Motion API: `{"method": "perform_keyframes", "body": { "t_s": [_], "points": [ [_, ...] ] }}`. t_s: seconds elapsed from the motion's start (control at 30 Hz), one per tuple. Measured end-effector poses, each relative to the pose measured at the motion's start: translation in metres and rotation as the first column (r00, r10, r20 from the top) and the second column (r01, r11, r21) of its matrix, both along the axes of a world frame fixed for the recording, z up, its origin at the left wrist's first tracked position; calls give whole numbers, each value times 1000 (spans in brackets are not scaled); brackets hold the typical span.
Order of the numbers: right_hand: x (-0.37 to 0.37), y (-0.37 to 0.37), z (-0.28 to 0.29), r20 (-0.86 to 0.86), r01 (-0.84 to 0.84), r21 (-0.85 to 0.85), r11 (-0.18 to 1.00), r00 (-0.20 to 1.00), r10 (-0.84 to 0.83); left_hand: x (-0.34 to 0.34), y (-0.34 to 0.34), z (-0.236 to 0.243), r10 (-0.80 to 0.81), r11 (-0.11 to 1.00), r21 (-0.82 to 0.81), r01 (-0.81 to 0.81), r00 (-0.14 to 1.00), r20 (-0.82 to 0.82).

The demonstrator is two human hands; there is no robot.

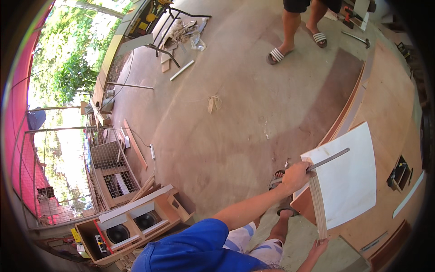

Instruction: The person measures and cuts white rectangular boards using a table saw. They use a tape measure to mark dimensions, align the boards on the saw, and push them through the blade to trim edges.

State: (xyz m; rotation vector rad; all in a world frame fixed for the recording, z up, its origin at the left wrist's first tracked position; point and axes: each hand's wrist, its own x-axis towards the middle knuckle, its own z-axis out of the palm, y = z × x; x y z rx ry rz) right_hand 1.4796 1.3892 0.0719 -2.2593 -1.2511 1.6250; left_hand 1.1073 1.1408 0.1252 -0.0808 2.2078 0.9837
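- Right hand (320, 247) half hidden under the bottom edge of the stack of white boards (346, 177); only the fingers show, touching the stack's lower corner. Can't tell if it's clenched or just propping.
- Left hand (295, 176) clenched around a long grey metal bar (330, 159); the bar's near end is buried in the fist, and the far end points to about 2 o'clock across the white face.
- Boards stand on edge against the brown plywood table (389, 104), layered edges facing the person. Left hand at the stack's top-left corner, right hand at its 6 o'clock end.
- Bottom of the stack and the person's sandalled foot (277, 177) are partly covered by the forearm and the boards.
- Dark tool (399, 173) on the table at 3 o'clock from the boards, too small to make out.
- Another person at 12 o'clock, cut off above the knees; only legs and striped slippers (276, 55) show.
- Wooden speaker box (129, 224) on the floor at 8 o'clock, well apart from the hands.
- Clutter at the frame's top left is blurred.
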Motion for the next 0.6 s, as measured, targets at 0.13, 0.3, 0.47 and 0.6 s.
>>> {"method": "perform_keyframes", "body": {
  "t_s": [0.13, 0.3, 0.47, 0.6],
  "points": [
    [15, 8, -13, -22, 23, -2, 1000, 999, -23, -1, 5, 1, 3, 1000, -18, -3, 1000, 1],
    [27, 8, -22, -48, 17, 11, 1000, 999, -17, 6, 5, 0, 3, 998, -62, -8, 997, -72],
    [53, 3, -30, -153, 82, -3, 997, 985, -82, 4, 12, 6, -18, 997, -68, 19, 1000, 19],
    [50, 0, -31, -270, 68, -48, 997, 960, -78, 11, 7, -28, -25, 999, -37, 19, 983, -182]
  ]
}}
